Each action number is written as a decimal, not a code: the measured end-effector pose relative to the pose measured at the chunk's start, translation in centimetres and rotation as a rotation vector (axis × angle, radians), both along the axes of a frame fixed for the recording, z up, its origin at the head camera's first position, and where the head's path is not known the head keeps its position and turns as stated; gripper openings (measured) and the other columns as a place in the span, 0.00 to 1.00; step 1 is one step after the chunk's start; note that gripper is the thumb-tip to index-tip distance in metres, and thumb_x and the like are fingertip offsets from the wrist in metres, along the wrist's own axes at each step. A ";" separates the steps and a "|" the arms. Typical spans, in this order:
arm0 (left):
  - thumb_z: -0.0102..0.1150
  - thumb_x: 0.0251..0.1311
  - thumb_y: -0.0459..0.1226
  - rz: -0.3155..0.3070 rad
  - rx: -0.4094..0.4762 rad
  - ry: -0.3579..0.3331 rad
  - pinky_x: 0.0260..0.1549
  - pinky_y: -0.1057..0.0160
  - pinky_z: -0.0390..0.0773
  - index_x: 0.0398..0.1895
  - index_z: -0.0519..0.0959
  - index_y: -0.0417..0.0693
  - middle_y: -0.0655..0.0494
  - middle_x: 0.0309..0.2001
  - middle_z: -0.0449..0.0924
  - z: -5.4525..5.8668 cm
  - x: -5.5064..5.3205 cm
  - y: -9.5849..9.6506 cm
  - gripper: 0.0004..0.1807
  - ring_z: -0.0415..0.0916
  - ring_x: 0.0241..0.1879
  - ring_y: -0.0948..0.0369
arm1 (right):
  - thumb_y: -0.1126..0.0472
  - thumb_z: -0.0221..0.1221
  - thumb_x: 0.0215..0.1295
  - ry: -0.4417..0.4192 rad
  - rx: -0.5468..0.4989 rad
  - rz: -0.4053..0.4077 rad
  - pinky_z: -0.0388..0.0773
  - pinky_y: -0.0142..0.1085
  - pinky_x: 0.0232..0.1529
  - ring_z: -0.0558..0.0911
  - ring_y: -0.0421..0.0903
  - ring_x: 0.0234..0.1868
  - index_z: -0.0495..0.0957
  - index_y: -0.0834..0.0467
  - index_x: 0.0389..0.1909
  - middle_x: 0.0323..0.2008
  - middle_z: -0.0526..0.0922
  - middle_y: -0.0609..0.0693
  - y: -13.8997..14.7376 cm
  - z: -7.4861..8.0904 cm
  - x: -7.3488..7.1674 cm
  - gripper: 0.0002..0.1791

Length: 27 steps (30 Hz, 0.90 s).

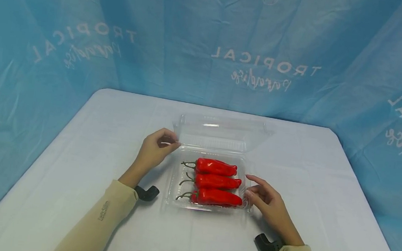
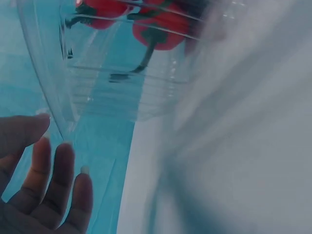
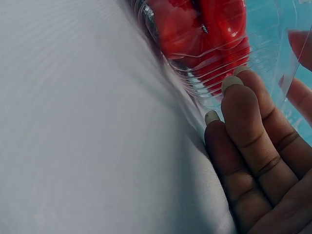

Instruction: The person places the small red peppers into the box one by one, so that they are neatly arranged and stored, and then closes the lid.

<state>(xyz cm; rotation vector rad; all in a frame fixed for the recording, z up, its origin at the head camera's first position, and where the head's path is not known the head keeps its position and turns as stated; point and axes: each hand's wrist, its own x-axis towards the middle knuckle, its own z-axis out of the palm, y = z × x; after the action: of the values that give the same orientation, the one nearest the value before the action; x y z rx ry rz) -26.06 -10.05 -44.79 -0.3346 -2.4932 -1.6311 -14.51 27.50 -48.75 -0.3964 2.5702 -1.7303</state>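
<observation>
Three red peppers (image 1: pixel 217 182) with green stems lie side by side in a clear plastic clamshell container (image 1: pixel 199 208), their stems toward the left. Its hinged lid (image 1: pixel 218 132) stands raised at the back. With thumb and fingertips at the rim, my left hand (image 1: pixel 151 149) pinches the container's back left corner, near the hinge. On the opposite side, my right hand (image 1: pixel 274 210) holds the right edge. The right wrist view shows several fingers (image 3: pixel 243 117) against the ribbed side wall, with the thumb side beyond the rim.
The container sits on a white-covered table (image 1: pixel 120 125) with rounded back corners. A blue curtain (image 1: pixel 202 39) with mirrored white lettering hangs behind and at both sides. Dark wrist mounts (image 1: pixel 147 193) stick out below each hand.
</observation>
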 end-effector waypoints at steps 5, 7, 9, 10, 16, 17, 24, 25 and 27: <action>0.62 0.66 0.31 -0.033 0.008 -0.031 0.57 0.49 0.79 0.42 0.84 0.45 0.51 0.51 0.84 -0.5 0.9 -0.8 0.05 0.80 0.55 0.52 | 0.63 0.61 0.73 0.035 -0.007 0.008 0.84 0.34 0.40 0.84 0.45 0.36 0.71 0.56 0.71 0.43 0.84 0.55 0.0 -0.1 0.0 0.26; 0.60 0.67 0.30 -0.047 0.013 -0.048 0.57 0.49 0.79 0.40 0.85 0.46 0.52 0.52 0.84 -0.8 1.1 -1.0 0.06 0.80 0.55 0.53 | 0.64 0.60 0.73 0.053 -0.009 0.014 0.84 0.32 0.42 0.85 0.44 0.40 0.71 0.56 0.71 0.45 0.84 0.55 0.2 -0.2 0.0 0.26; 0.58 0.67 0.30 -0.055 0.006 -0.061 0.58 0.49 0.79 0.41 0.85 0.46 0.52 0.53 0.84 -1.0 1.1 -1.0 0.07 0.80 0.55 0.53 | 0.66 0.59 0.74 0.071 -0.016 0.020 0.83 0.30 0.44 0.85 0.42 0.43 0.69 0.57 0.72 0.45 0.84 0.56 0.3 -0.2 0.0 0.27; 0.58 0.67 0.30 -0.058 -0.001 -0.064 0.58 0.48 0.78 0.41 0.85 0.46 0.52 0.53 0.84 -1.1 1.2 -1.0 0.07 0.80 0.56 0.53 | 0.68 0.57 0.75 0.080 -0.035 0.028 0.82 0.30 0.45 0.85 0.42 0.44 0.68 0.58 0.73 0.45 0.84 0.57 0.4 -0.3 0.0 0.28; 0.58 0.70 0.32 -0.069 -0.005 -0.049 0.59 0.47 0.78 0.42 0.84 0.45 0.50 0.51 0.85 -1.5 1.3 -0.6 0.06 0.80 0.56 0.51 | 0.68 0.45 0.81 0.085 -0.198 0.048 0.82 0.31 0.44 0.83 0.41 0.40 0.56 0.62 0.78 0.41 0.84 0.60 0.7 0.0 0.3 0.28; 0.58 0.70 0.33 -0.069 -0.004 -0.051 0.59 0.47 0.77 0.43 0.84 0.45 0.50 0.51 0.85 -1.6 1.3 -0.5 0.06 0.81 0.56 0.51 | 0.67 0.43 0.82 0.084 -0.216 0.046 0.82 0.31 0.44 0.83 0.41 0.39 0.54 0.61 0.79 0.41 0.84 0.60 0.6 0.1 0.4 0.28; 0.57 0.72 0.34 -0.099 0.001 -0.052 0.60 0.48 0.77 0.49 0.83 0.45 0.50 0.54 0.83 -1.8 2.1 -1.1 0.09 0.80 0.57 0.51 | 0.69 0.50 0.78 0.060 -0.204 0.052 0.81 0.32 0.39 0.80 0.43 0.34 0.50 0.55 0.81 0.36 0.82 0.55 0.3 0.2 0.5 0.35; 0.57 0.72 0.35 -0.110 0.000 -0.048 0.60 0.47 0.77 0.51 0.83 0.46 0.51 0.55 0.83 -1.7 2.4 -1.3 0.09 0.80 0.57 0.51 | 0.70 0.51 0.77 0.052 -0.195 0.058 0.80 0.32 0.38 0.79 0.43 0.33 0.50 0.54 0.81 0.35 0.81 0.55 0.3 0.3 0.4 0.37; 0.59 0.72 0.38 -0.136 -0.001 -0.042 0.59 0.47 0.78 0.55 0.81 0.47 0.51 0.58 0.81 -1.5 2.9 -1.7 0.12 0.79 0.58 0.51 | 0.69 0.53 0.76 0.045 -0.182 0.063 0.79 0.33 0.35 0.77 0.46 0.31 0.50 0.54 0.81 0.33 0.80 0.55 0.2 0.5 0.3 0.38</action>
<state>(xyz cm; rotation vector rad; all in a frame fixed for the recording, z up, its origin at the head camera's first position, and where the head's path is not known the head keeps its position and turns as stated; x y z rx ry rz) -23.14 -11.71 -46.26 -0.4844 -2.5525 -1.7036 -14.18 27.69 -48.24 -0.5211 2.4085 -1.9608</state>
